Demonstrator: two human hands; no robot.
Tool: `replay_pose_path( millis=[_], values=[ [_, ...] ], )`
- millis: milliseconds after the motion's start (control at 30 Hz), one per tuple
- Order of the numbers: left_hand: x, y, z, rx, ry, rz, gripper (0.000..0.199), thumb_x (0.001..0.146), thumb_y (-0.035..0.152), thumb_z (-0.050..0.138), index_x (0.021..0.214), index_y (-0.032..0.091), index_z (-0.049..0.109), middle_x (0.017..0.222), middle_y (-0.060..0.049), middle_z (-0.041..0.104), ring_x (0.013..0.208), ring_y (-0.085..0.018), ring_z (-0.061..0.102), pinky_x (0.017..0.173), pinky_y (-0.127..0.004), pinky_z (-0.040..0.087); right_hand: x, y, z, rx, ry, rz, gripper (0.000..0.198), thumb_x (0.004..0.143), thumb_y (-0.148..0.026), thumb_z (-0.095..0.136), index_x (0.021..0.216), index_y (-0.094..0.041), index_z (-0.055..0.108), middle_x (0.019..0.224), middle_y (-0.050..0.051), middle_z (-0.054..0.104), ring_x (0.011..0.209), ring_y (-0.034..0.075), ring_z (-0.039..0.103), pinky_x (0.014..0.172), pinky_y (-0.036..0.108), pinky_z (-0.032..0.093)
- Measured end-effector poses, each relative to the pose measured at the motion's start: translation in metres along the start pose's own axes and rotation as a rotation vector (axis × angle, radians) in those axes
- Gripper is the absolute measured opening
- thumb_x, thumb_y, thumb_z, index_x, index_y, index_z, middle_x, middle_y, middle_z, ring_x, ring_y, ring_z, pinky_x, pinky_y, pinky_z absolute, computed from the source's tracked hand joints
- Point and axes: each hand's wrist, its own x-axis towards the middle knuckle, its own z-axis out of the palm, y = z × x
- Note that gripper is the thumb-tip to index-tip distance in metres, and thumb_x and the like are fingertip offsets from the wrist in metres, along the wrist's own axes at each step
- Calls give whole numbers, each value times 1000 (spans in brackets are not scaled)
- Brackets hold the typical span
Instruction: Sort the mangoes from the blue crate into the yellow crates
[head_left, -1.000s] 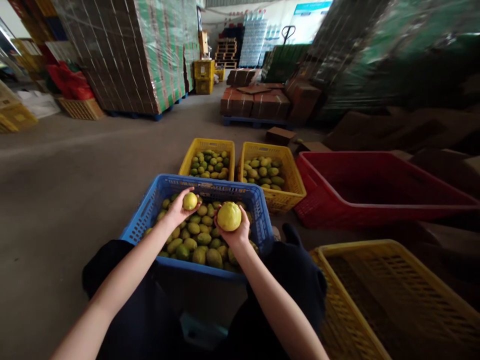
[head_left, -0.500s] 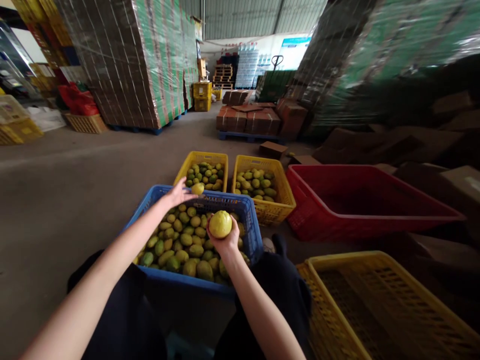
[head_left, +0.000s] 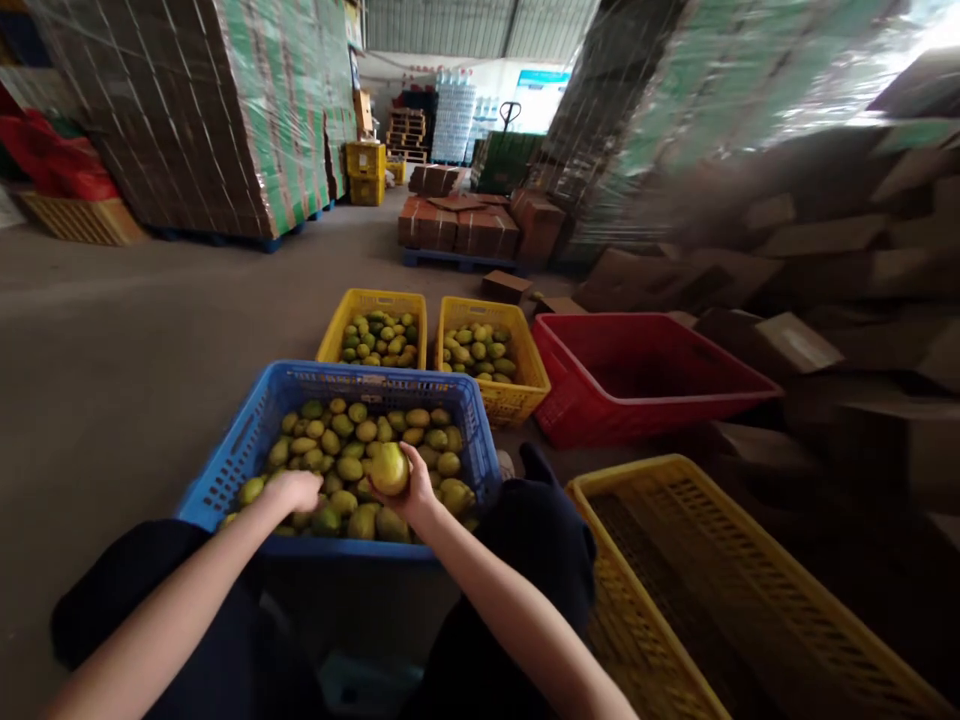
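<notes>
Over the blue crate (head_left: 360,549), the right hand (head_left: 418,492) cups a large fruit (head_left: 389,469); the left hand (head_left: 298,491), apparently freed of a small fruit, is back at the piled fruit (head_left: 349,468), its grip hidden. The far wall (head_left: 330,380) separates both from two fruit-filled yellow crates (head_left: 514,402); rightward lies a red tub (head_left: 581,412).

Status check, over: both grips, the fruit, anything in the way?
Right grip holding large yellow-green fruit over blue crate. Left grip down among smaller fruits, hold unclear. No obstruction seen; yellow crates stand just beyond.
</notes>
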Motion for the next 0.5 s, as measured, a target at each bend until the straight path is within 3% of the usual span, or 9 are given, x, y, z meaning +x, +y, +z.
replay_pose_path(
  millis=[133,200,267,367,500],
  values=[
    [-16,-5,-21,286,36,76,58,87,42,42,137,12,49,142,-16,48,131,-28,45,110,-37,31,-3,26,-23,-111,250,96,29,83,-48,55,83,-19,54,62,0,60,54,14,59,51,29,55],
    [-24,-7,-27,433,46,25,61,90,42,35,142,11,42,143,-16,46,131,-27,46,109,-36,33,-8,33,-27,-116,308,113,31,84,-49,52,81,-18,53,61,1,59,55,16,60,51,30,56],
    [-32,-9,-30,482,18,-53,61,90,42,37,141,11,43,141,-17,49,128,-29,48,106,-37,36,-13,27,-21,-166,301,44,29,86,-46,49,81,-17,52,62,4,60,57,18,61,51,33,56],
    [-42,-8,-32,444,-26,-31,62,90,44,38,143,11,41,142,-16,46,130,-28,46,106,-35,36,-14,-21,4,-275,267,-195,25,88,-40,41,87,-19,52,63,3,60,57,19,61,51,35,55],
    [-51,-6,-37,381,8,-1,63,91,45,35,144,11,38,145,-16,44,131,-27,45,107,-35,35,-2,-125,43,-364,221,-548,37,92,-46,23,99,-22,49,67,0,58,56,15,59,53,29,55]
  ],
)
